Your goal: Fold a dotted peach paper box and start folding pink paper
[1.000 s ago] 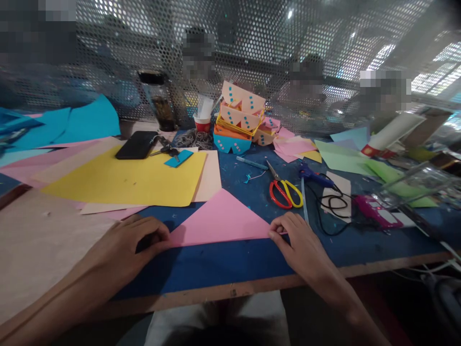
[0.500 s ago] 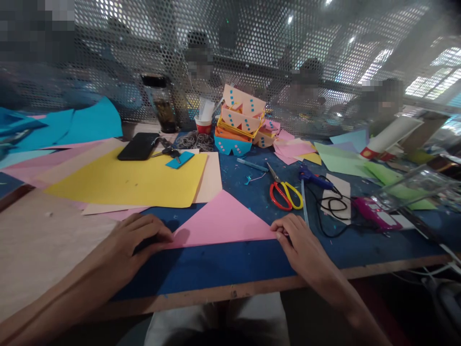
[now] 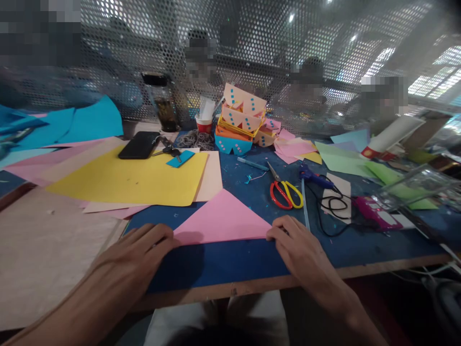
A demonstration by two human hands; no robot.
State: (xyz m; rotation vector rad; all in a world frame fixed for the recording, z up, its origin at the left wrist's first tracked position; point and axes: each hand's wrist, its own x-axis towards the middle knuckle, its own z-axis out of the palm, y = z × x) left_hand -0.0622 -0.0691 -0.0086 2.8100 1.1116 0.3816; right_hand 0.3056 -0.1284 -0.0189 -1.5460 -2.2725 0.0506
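Observation:
A pink paper triangle [image 3: 225,218], with its long edge toward me, lies on the blue tabletop [image 3: 230,262]. My left hand [image 3: 151,245] pinches its left corner between thumb and fingers. At the right corner my right hand [image 3: 291,238] has its thumb and fingertips closed on the paper. Both tips of the paper are hidden under my fingers. Beyond the right hand lie scissors [image 3: 286,194] with one red and one yellow handle. A yellow sheet [image 3: 144,180] rests past my left hand, on top of other papers.
A black phone [image 3: 139,145], keys [image 3: 168,148] and a jar [image 3: 164,108] stand toward the back left. Folded paper pieces [image 3: 239,117] are stacked at the back middle. On the right are a blue glue gun [image 3: 315,177], its black cord and a magenta object [image 3: 376,214].
My left hand has turned slightly and shifted right along the corner. The right hand has moved a little to the left over its corner. The triangle stays nearly in place.

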